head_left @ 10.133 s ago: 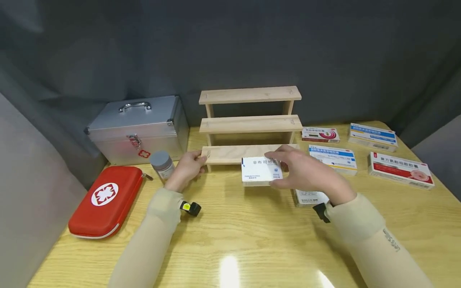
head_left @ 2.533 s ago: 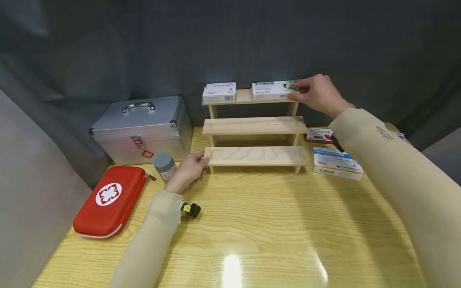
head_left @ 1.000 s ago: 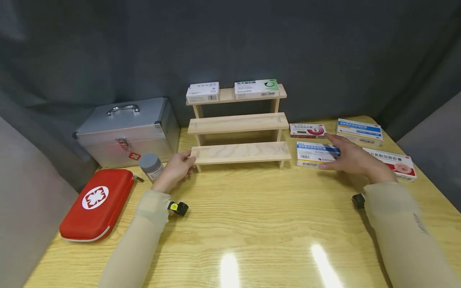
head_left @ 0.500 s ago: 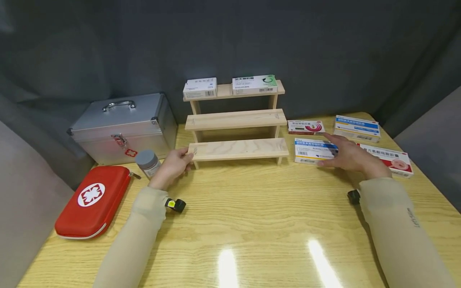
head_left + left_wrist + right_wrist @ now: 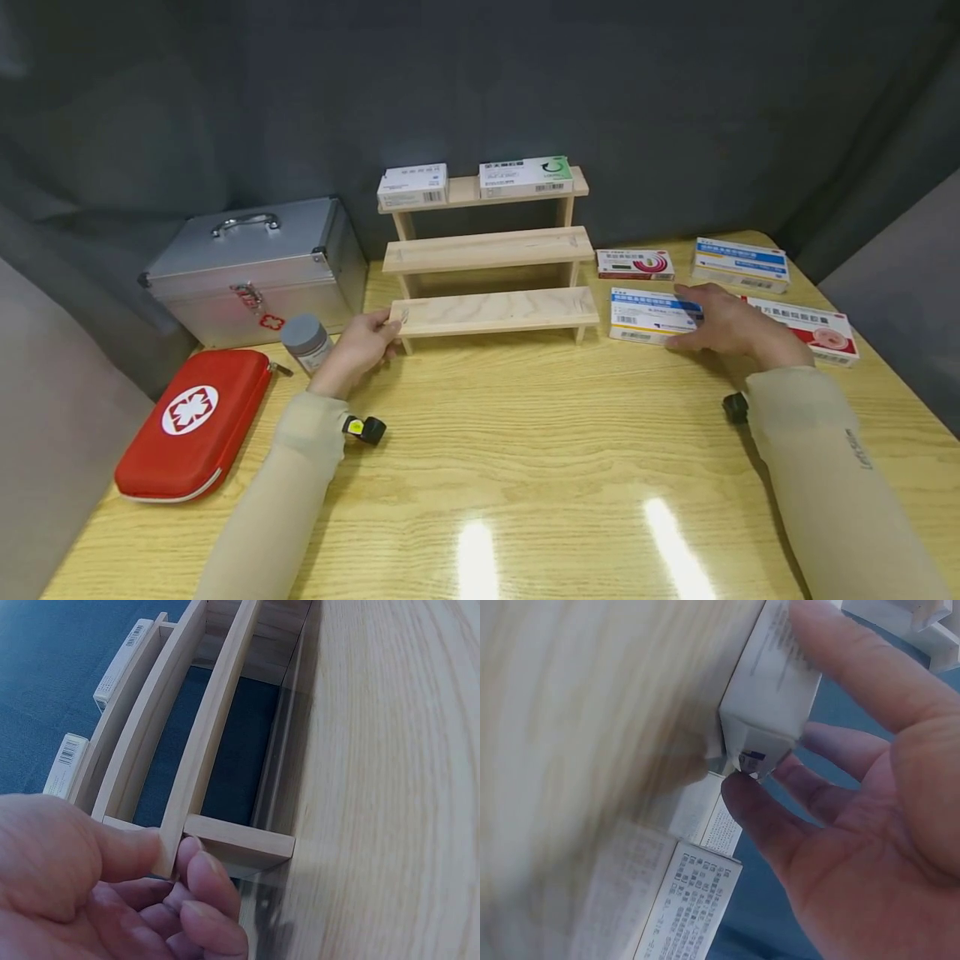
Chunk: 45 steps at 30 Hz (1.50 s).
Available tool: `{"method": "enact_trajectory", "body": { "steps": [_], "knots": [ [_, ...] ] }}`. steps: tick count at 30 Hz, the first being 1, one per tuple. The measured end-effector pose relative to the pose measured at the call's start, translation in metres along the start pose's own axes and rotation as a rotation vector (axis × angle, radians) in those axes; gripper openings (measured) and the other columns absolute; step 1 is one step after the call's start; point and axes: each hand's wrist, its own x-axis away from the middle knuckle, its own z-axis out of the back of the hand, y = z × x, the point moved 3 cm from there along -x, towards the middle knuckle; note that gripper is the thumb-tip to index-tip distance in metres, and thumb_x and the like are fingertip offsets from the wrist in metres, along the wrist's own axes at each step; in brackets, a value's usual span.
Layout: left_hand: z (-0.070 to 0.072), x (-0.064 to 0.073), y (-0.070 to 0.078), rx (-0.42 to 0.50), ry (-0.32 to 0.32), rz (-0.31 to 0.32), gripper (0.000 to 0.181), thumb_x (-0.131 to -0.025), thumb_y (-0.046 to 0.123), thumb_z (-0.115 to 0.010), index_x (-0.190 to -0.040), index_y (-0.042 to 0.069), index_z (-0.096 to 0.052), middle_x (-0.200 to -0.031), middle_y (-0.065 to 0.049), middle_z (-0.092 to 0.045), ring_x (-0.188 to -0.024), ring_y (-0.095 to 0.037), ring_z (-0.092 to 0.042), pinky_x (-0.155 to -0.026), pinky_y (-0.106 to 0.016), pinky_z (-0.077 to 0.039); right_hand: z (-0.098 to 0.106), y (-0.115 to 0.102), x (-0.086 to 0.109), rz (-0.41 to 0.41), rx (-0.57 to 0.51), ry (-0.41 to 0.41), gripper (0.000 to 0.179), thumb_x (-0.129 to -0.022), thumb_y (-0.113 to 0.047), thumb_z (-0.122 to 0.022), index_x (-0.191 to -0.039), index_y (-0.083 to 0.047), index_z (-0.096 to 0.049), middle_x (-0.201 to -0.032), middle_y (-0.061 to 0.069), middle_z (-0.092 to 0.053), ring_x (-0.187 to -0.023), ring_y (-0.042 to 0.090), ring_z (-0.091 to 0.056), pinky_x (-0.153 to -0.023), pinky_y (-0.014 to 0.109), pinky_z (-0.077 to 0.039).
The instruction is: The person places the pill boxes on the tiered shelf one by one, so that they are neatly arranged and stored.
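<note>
In the head view, my left hand (image 5: 363, 343) pinches the left end of the lowest board of a three-tier wooden display stand (image 5: 495, 312). The left wrist view shows the thumb on the board's front and fingers curled beneath. My right hand (image 5: 731, 327) grips the right end of a blue-and-white medicine box (image 5: 648, 313) lying on the table. In the right wrist view, thumb and fingers lie on opposite sides of that medicine box (image 5: 769, 682). On the top tier rest a white medicine box (image 5: 412, 185) at left and a green-and-white medicine box (image 5: 525, 177) at right.
Behind the right hand lie a small pink-and-white box (image 5: 635, 264), another blue-and-white box (image 5: 740, 265) and a red-and-white box (image 5: 817, 335). At left stand a silver case (image 5: 247, 275), a grey-lidded bottle (image 5: 306, 340) and a red first-aid pouch (image 5: 191, 425).
The white box went from the right hand to the top tier, and the green-and-white box was set beside it. The right hand then came down to the blue-and-white box. The left hand stayed.
</note>
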Motion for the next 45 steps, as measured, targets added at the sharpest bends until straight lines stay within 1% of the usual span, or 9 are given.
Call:
{"method": "enact_trajectory", "body": {
  "steps": [8, 12, 17, 22, 25, 31, 36, 39, 45],
  "knots": [
    [0.000, 0.002, 0.000, 0.016, -0.006, -0.001, 0.055, -0.108, 0.018, -0.042, -0.156, 0.000, -0.021, -0.101, -0.017, -0.058, -0.071, -0.018, -0.052, -0.058, -0.027, -0.044, 0.000, 0.001, 0.001, -0.057, -0.003, -0.014, 0.118, -0.072, -0.061, -0.080, -0.156, -0.003, -0.022, -0.145, 0.034, -0.020, -0.119, 0.051, -0.032, -0.101, 0.072, -0.027],
    [0.000, 0.002, 0.001, 0.020, -0.007, 0.003, 0.054, -0.108, 0.018, -0.042, -0.156, 0.001, -0.023, -0.101, -0.018, -0.058, -0.071, -0.018, -0.052, -0.058, -0.027, -0.044, 0.001, 0.001, 0.002, -0.060, 0.001, -0.006, 0.120, -0.070, -0.066, -0.079, -0.155, -0.001, -0.024, -0.141, 0.035, -0.022, -0.117, 0.051, -0.034, -0.099, 0.072, -0.029],
    [0.000, 0.002, 0.001, 0.014, -0.001, 0.003, 0.054, -0.108, 0.018, -0.042, -0.156, 0.001, -0.024, -0.100, -0.017, -0.058, -0.070, -0.017, -0.052, -0.057, -0.026, -0.045, 0.004, 0.000, 0.005, -0.020, -0.005, 0.034, 0.118, -0.070, -0.068, -0.078, -0.151, 0.003, -0.031, -0.135, 0.033, -0.027, -0.114, 0.048, -0.038, -0.098, 0.069, -0.032],
    [0.000, 0.002, 0.001, 0.016, -0.002, 0.003, 0.053, -0.108, 0.018, -0.042, -0.156, 0.002, -0.025, -0.099, -0.016, -0.058, -0.070, -0.017, -0.052, -0.057, -0.026, -0.044, 0.012, -0.005, 0.011, 0.024, 0.001, 0.082, 0.111, -0.071, -0.065, -0.080, -0.147, 0.002, -0.035, -0.134, 0.031, -0.031, -0.112, 0.045, -0.037, -0.095, 0.067, -0.034],
    [0.000, 0.001, 0.001, 0.017, -0.002, 0.005, 0.053, -0.108, 0.019, -0.042, -0.156, 0.002, -0.025, -0.100, -0.016, -0.058, -0.071, -0.017, -0.052, -0.057, -0.026, -0.044, 0.020, -0.008, 0.017, 0.034, 0.004, 0.115, 0.111, -0.071, -0.064, -0.080, -0.147, 0.003, -0.034, -0.134, 0.031, -0.030, -0.112, 0.045, -0.036, -0.093, 0.067, -0.034],
    [0.000, 0.001, 0.000, 0.014, -0.004, 0.008, 0.054, -0.108, 0.019, -0.043, -0.156, 0.002, -0.025, -0.099, -0.016, -0.058, -0.071, -0.018, -0.052, -0.057, -0.026, -0.044, 0.037, -0.014, 0.033, 0.014, 0.029, 0.170, 0.116, -0.073, -0.066, -0.077, -0.152, 0.003, -0.027, -0.137, 0.036, -0.024, -0.113, 0.048, -0.032, -0.092, 0.066, -0.033],
    [0.000, 0.001, 0.000, 0.017, -0.012, 0.011, 0.054, -0.108, 0.019, -0.042, -0.156, 0.003, -0.024, -0.099, -0.015, -0.057, -0.071, -0.017, -0.051, -0.057, -0.026, -0.043, 0.048, -0.018, 0.043, 0.027, 0.036, 0.210, 0.115, -0.076, -0.061, -0.078, -0.153, 0.005, -0.025, -0.137, 0.039, -0.023, -0.112, 0.048, -0.031, -0.089, 0.064, -0.034],
    [0.000, 0.002, 0.001, 0.018, -0.011, 0.016, 0.054, -0.108, 0.020, -0.042, -0.156, 0.004, -0.024, -0.099, -0.015, -0.057, -0.071, -0.018, -0.051, -0.057, -0.026, -0.044, 0.052, -0.023, 0.049, 0.030, 0.023, 0.218, 0.115, -0.076, -0.061, -0.078, -0.154, 0.005, -0.024, -0.138, 0.038, -0.022, -0.114, 0.049, -0.029, -0.089, 0.062, -0.033],
    [-0.001, 0.002, 0.001, 0.015, -0.007, 0.004, 0.052, -0.108, 0.019, -0.042, -0.155, 0.003, -0.029, -0.098, -0.014, -0.057, -0.072, -0.020, -0.053, -0.058, -0.028, -0.045, 0.058, -0.036, 0.059, 0.032, -0.009, 0.219, 0.117, -0.074, -0.062, -0.079, -0.157, -0.002, -0.022, -0.145, 0.034, -0.016, -0.120, 0.050, -0.026, -0.088, 0.061, -0.034]
  ]
}}
